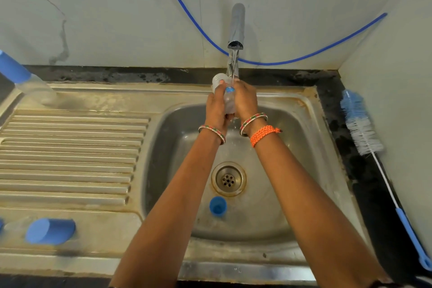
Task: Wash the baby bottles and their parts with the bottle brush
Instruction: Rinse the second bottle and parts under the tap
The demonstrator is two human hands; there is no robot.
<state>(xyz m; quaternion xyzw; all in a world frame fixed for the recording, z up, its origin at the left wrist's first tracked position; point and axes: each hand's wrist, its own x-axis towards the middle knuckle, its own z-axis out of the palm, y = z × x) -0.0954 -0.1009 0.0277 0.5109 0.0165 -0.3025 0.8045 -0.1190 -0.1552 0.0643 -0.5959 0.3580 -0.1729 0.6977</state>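
— What is under the tap (236,30)?

— A clear baby bottle (222,87), held between both hands above the sink (311,110), water from the spout running onto it and dripping below the wrists.

— How do the hands hold it?

— The left hand (216,106) wraps its fingers round the bottle's left side; the right hand (245,100) closes its fingers round the right side, near a small blue mark on the bottle. Both sets of fingers are curled tight on it. Bangles sit on both wrists, and an orange braided band (263,134) on the right.

— And the brush?

— The bottle brush (360,124) lies on the dark bench (364,184) right of the sink, against the wall, bristles away from the camera, blue handle toward it, well apart from the hands.

— Other parts?

— A blue cap (218,206) rests in the basin just beside the drain (228,179). A second blue cap (50,230) lies on its side on the draining board (70,159), near left. A bottle with a blue top (21,77) stands at the board's far left corner. A blue hose (304,56) loops along the wall behind the tap
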